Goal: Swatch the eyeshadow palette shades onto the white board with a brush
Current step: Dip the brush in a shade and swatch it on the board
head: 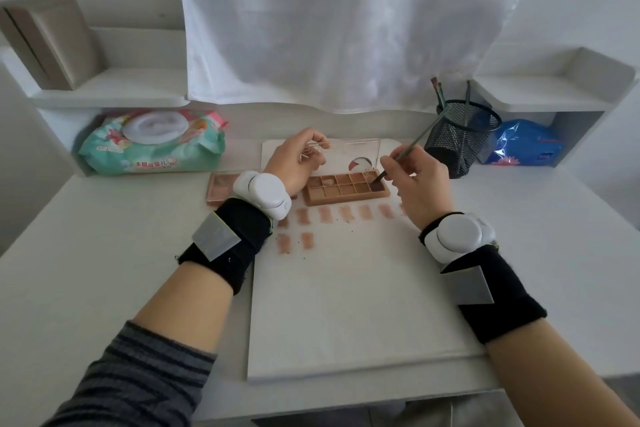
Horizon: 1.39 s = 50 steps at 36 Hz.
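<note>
Right hand (417, 180) pinched the brush (412, 146), tip down in the palette (346, 187)'s right-end pan; swatch rows on the white board (346, 288) lay just nearer. Left hand (294, 163) gripped the lid.

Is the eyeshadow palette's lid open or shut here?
Open. The clear lid stands raised behind the eyeshadow palette, the left hand holds it, and the brush tip reaches a bared pan.

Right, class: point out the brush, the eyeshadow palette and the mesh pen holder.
brush (414, 144): head view, on its thin handle above the right hand.
eyeshadow palette (346, 189): head view, on its middle pans.
mesh pen holder (459, 142): head view, on its black mesh wall.
</note>
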Each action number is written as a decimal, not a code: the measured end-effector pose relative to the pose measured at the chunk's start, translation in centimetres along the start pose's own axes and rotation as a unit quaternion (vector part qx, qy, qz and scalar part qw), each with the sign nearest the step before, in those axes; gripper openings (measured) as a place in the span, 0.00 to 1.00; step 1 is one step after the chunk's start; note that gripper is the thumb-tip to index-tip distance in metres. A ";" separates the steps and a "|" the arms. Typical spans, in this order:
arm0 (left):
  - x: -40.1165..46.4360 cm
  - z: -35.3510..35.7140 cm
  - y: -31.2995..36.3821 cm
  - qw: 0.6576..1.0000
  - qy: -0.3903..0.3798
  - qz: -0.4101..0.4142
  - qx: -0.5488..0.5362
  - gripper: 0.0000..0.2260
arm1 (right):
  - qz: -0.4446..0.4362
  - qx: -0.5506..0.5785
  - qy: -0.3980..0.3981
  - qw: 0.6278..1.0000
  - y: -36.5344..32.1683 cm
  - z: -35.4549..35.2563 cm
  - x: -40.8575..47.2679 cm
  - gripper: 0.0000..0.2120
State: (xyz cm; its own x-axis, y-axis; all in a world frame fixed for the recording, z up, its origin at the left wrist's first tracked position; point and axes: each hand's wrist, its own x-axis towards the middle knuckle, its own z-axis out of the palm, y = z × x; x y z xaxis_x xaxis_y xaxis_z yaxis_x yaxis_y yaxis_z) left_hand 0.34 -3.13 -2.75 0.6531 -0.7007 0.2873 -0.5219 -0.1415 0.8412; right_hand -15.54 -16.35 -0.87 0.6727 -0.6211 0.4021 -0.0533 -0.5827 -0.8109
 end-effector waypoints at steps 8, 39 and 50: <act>-0.1 0.2 -0.1 1.000 0.012 0.006 0.016 0.08 | 0.024 0.009 -0.014 1.000 0.3 0.0 0.2 0.07; -0.1 0.2 0.1 1.000 0.019 -0.008 0.002 0.09 | 0.068 0.082 0.006 0.994 0.0 -0.2 0.2 0.11; -0.2 0.1 0.3 1.000 0.023 -0.002 0.008 0.09 | 0.069 0.052 0.013 0.996 0.1 -0.2 0.3 0.10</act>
State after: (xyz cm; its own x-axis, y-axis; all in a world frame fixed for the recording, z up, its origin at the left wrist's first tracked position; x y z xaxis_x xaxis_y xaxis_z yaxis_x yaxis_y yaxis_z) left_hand 0.01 -3.13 -2.63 0.6796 -0.6674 0.3047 -0.5273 -0.1556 0.8353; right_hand -15.51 -16.71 -0.72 0.6454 -0.7052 0.2936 -0.0656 -0.4341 -0.8985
